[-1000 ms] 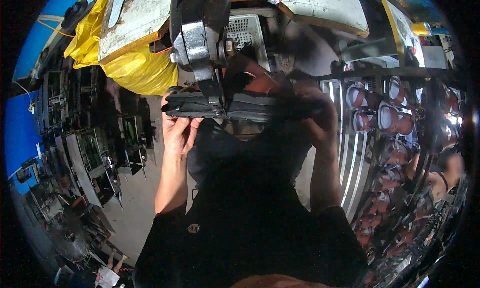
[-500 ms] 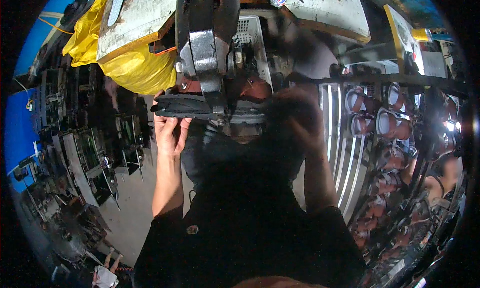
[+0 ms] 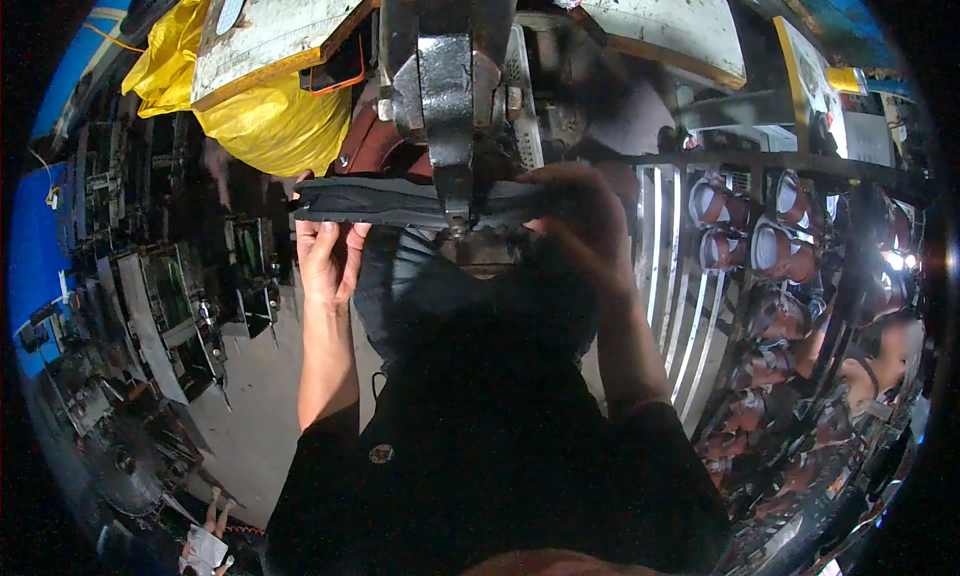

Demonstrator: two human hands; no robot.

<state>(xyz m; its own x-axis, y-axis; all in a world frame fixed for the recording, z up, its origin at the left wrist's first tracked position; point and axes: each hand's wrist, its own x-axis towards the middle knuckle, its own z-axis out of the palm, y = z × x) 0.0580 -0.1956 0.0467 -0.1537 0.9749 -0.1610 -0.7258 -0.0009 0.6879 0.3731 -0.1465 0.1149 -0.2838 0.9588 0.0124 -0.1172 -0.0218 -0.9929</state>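
Long flat black strip (image 3: 400, 203) held level across the middle of the view, directly under the grey metal machine head (image 3: 445, 86); machine's lower tip met the strip near its midpoint. Left end of strip gripped by left hand (image 3: 328, 256): fingers curled up around the strip's edge from below, palm facing the camera. Right end covered by right hand (image 3: 585, 221), blurred, closed over the strip from above; exact finger placement impossible to tell. Both forearms came up from the lower edge, black sleeves (image 3: 480, 456) filling the bottom centre.

Red-brown machine body (image 3: 365, 146) sat just behind the strip on the left of the head. Worn white panel (image 3: 270, 46) with a yellow edge above that, yellow plastic sheet (image 3: 250, 116) bunched beneath and beside it. Perforated grey plate (image 3: 525, 96) just right of the head.

Metal rack (image 3: 680, 276) of vertical bars to the right, rows of red-brown cylindrical parts (image 3: 770, 251) stacked behind it. Dark machinery (image 3: 180, 286) lined up on the left, bare concrete floor (image 3: 250, 396) between it and the person.
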